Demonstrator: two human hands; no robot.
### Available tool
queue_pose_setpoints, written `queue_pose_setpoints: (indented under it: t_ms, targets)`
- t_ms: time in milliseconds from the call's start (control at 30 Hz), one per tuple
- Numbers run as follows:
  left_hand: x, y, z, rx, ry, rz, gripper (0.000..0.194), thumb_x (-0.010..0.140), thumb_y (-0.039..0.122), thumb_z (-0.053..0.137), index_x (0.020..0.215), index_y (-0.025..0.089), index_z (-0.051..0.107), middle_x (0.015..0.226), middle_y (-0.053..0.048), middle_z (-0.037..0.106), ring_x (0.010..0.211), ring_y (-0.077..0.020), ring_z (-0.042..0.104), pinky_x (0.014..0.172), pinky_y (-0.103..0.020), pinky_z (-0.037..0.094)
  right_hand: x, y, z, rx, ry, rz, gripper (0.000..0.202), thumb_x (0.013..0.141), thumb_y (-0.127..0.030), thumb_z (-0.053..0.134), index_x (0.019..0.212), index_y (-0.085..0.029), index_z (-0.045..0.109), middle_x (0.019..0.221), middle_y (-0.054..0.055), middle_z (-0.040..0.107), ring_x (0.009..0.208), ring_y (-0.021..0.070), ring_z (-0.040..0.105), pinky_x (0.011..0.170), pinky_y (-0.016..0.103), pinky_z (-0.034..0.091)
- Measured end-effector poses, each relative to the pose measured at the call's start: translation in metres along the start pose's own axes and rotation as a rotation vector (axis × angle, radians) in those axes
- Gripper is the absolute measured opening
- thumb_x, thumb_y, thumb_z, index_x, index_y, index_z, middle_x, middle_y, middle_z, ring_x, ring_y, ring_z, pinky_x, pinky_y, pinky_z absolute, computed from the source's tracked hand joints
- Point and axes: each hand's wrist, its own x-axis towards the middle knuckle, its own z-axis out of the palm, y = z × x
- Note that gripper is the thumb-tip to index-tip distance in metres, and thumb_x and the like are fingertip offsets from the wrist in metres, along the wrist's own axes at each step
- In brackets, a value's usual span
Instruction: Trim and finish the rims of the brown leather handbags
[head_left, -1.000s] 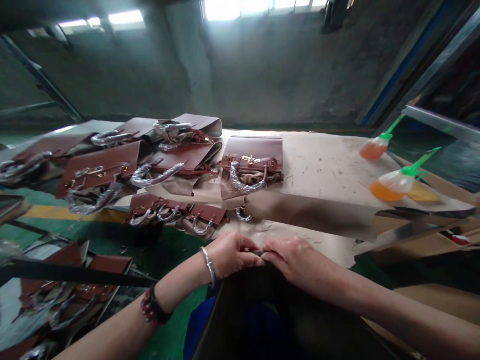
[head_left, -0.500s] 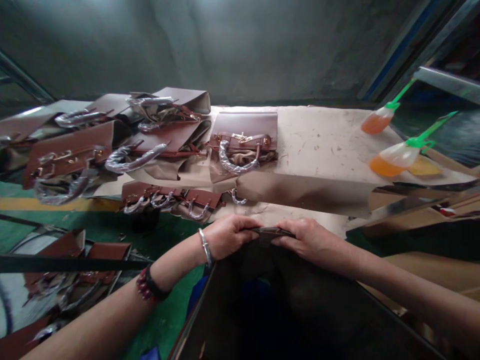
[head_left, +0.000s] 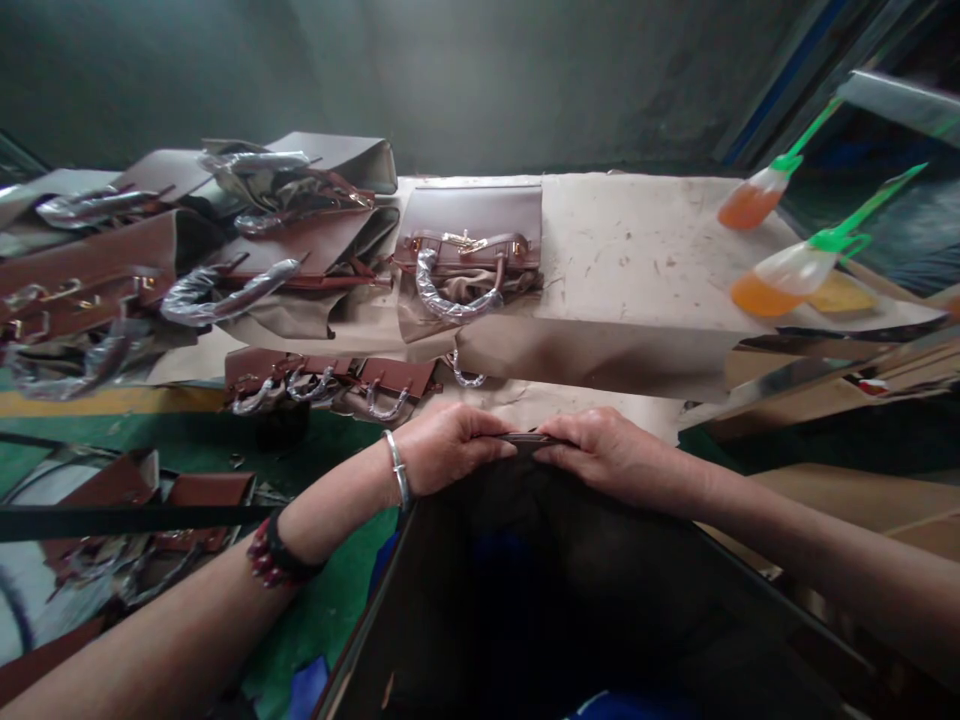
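Note:
A dark, open bag [head_left: 600,580] fills the bottom middle, its inside facing up at me. My left hand [head_left: 457,450] pinches its far rim between thumb and fingers. Close beside it on the same rim, my right hand [head_left: 600,450] grips with thumb and fingers. A small gap separates the two hands. Beyond them, a brown handbag [head_left: 472,225] with gold hardware and a plastic-wrapped handle lies on the paper-covered table [head_left: 622,250]. The lower part of the held bag runs out of view.
Several brown bags [head_left: 90,260] crowd the table's left part. Two bottles of orange liquid, one behind [head_left: 752,200] and one in front [head_left: 780,280], stand at the right. More bags lie on a lower shelf [head_left: 517,400] and at lower left [head_left: 210,490].
The table and its bags sit higher and further left in view. Both hands have shifted slightly up and left, still on the rim, and the bag's mouth looks wider.

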Motion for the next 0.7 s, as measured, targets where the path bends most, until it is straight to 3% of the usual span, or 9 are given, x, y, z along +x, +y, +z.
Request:
queue_pose_setpoints:
  t_ms: [167, 267, 400, 567, 700]
  targets:
    - [0.001, -0.003, 0.004, -0.114, -0.044, 0.013, 0.033, 0.075, 0.037, 0.05, 0.103, 0.021, 0.059, 0.082, 0.002, 0.063, 0.077, -0.0139, 0.052, 0.066, -0.019, 0.037, 0.001, -0.002, 0.0, 0.056, -0.025, -0.018, 0.017, 0.082, -0.021, 0.044, 0.071, -0.016, 0.056, 0.066, 0.0, 0.057, 0.062, 0.0115, 0.051, 0.058, 0.023, 0.035]
    - [0.005, -0.006, 0.009, -0.209, -0.026, -0.018, 0.031, 0.073, 0.04, 0.05, 0.085, 0.014, 0.063, 0.064, 0.002, 0.056, 0.06, -0.01, 0.046, 0.055, -0.018, 0.034, 0.002, -0.005, 0.0, 0.098, -0.013, 0.019, 0.02, 0.08, -0.025, 0.046, 0.066, -0.016, 0.055, 0.061, -0.001, 0.056, 0.058, 0.0112, 0.049, 0.054, 0.022, 0.034]
    - [0.01, -0.008, 0.013, -0.303, -0.004, -0.087, 0.03, 0.071, 0.04, 0.051, 0.062, 0.012, 0.055, 0.049, 0.005, 0.037, 0.046, -0.0066, 0.03, 0.042, -0.019, 0.023, -0.004, -0.005, -0.003, 0.197, -0.006, 0.151, 0.015, 0.074, -0.03, 0.053, 0.069, -0.016, 0.057, 0.063, -0.001, 0.057, 0.06, 0.0122, 0.051, 0.052, 0.022, 0.034]
    - [0.013, -0.011, 0.014, -0.359, 0.0, -0.118, 0.028, 0.068, 0.039, 0.053, 0.059, 0.012, 0.051, 0.047, 0.006, 0.032, 0.044, -0.0061, 0.026, 0.04, -0.021, 0.016, -0.014, 0.001, -0.002, 0.315, -0.116, 0.281, 0.021, 0.074, -0.034, 0.051, 0.071, -0.015, 0.058, 0.06, -0.001, 0.055, 0.054, 0.0111, 0.047, 0.047, 0.021, 0.031]
    - [0.012, -0.014, 0.014, -0.39, -0.022, -0.118, 0.028, 0.067, 0.039, 0.054, 0.061, 0.012, 0.054, 0.047, 0.006, 0.033, 0.044, -0.0061, 0.026, 0.041, -0.022, 0.015, -0.015, 0.002, -0.001, 0.432, -0.156, 0.267, 0.024, 0.078, -0.033, 0.046, 0.071, -0.013, 0.057, 0.057, -0.002, 0.048, 0.05, 0.008, 0.038, 0.044, 0.019, 0.029]
